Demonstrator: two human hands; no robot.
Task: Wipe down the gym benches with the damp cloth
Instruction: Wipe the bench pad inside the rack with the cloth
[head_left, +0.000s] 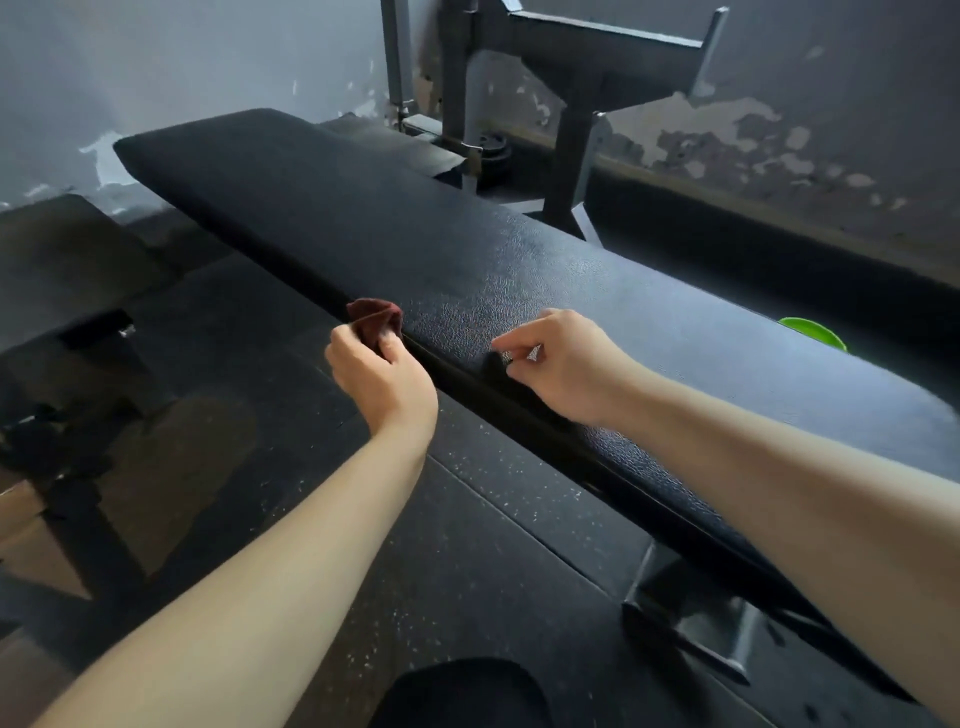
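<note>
A long black padded gym bench runs from the upper left to the lower right. My left hand grips a bunched dark red cloth against the bench's near edge. My right hand hovers over the near edge of the pad with its fingers curled; a small dark thing sits at its fingertips, and I cannot tell what it is or whether it is held.
A grey steel rack stands behind the bench by a peeling wall. A green object peeks over the bench's far edge. Another bench's dark pad sits at left. Black speckled rubber floor lies below.
</note>
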